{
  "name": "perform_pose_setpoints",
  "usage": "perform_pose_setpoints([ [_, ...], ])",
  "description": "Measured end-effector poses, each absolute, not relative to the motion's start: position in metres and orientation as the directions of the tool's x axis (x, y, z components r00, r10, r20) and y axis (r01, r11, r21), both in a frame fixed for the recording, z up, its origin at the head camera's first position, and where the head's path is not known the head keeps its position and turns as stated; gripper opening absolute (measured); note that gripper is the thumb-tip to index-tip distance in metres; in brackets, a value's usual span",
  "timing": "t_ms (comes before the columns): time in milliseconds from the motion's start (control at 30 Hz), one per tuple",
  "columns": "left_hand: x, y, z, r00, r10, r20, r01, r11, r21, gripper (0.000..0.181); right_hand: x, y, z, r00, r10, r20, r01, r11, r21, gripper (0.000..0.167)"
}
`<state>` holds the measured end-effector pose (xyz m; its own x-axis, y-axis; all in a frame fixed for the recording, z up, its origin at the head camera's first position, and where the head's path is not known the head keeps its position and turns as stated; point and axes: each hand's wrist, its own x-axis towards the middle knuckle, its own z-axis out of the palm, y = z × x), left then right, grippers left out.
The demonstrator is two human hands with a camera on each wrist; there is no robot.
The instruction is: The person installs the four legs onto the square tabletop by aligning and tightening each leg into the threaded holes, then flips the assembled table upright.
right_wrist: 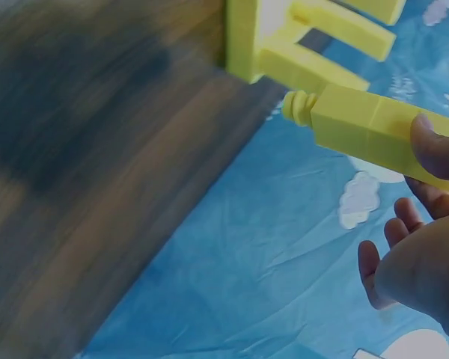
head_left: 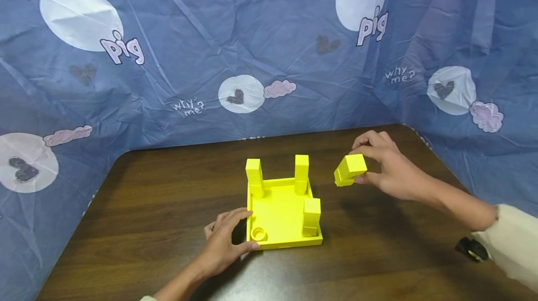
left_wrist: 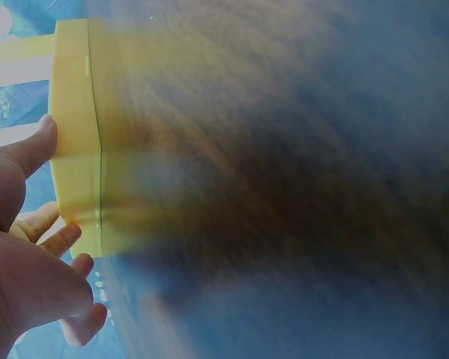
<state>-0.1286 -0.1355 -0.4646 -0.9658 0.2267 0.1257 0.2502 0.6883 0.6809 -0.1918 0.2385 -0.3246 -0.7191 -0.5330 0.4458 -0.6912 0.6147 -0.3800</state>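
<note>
A shallow yellow square tabletop [head_left: 277,212] with a raised rim lies upside down on the wooden table. Yellow legs stand upright at three of its corners: far left [head_left: 254,177], far right [head_left: 301,172] and near right [head_left: 311,217]. At the near left corner is a bare round socket [head_left: 258,234]. My left hand [head_left: 224,245] grips that corner, thumb on the front side and fingers along the left side. To the right of the tabletop, my right hand [head_left: 388,168] holds up a loose yellow leg [head_left: 350,169] by its block end. The leg's threaded end [right_wrist: 298,108] shows in the right wrist view.
The dark wooden table [head_left: 168,189] has rounded far corners. A blue printed cloth [head_left: 269,49] hangs behind it and along its sides. A small black object [head_left: 472,248] is beside the right sleeve [head_left: 510,240].
</note>
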Motion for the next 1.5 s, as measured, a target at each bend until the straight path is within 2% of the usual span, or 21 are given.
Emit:
perform_pose_setpoints([
  [267,-0.128,-0.135,-0.464,-0.964,0.230,0.131,0.256,0.688,0.679,0.066,-0.185,0.213,-0.311,-0.770,-0.511,0.382,-0.635,0.559,-0.533,0.038],
  [600,-0.127,-0.135,-0.462,-0.966,0.227,0.123,0.249,0.691,0.678,0.066,-0.176,0.171,-0.310,-0.774,-0.521,0.359,-0.610,0.464,-0.642,0.034],
  [767,-0.127,-0.135,-0.463,-0.966,0.226,0.123,0.249,0.697,0.673,0.066,-0.172,0.153,-0.314,-0.764,-0.541,0.352,-0.612,0.433,-0.663,0.033],
  [1133,-0.129,-0.134,-0.463,-0.965,0.231,0.122,0.252,0.701,0.667,0.064,-0.153,0.112,-0.322,-0.803,-0.507,0.314,-0.566,0.482,-0.668,0.029],
  [1500,-0.129,-0.135,-0.465,-0.961,0.234,0.150,0.273,0.696,0.664,0.064,-0.140,0.080,-0.333,-0.816,-0.506,0.279,-0.528,0.454,-0.718,0.029],
])
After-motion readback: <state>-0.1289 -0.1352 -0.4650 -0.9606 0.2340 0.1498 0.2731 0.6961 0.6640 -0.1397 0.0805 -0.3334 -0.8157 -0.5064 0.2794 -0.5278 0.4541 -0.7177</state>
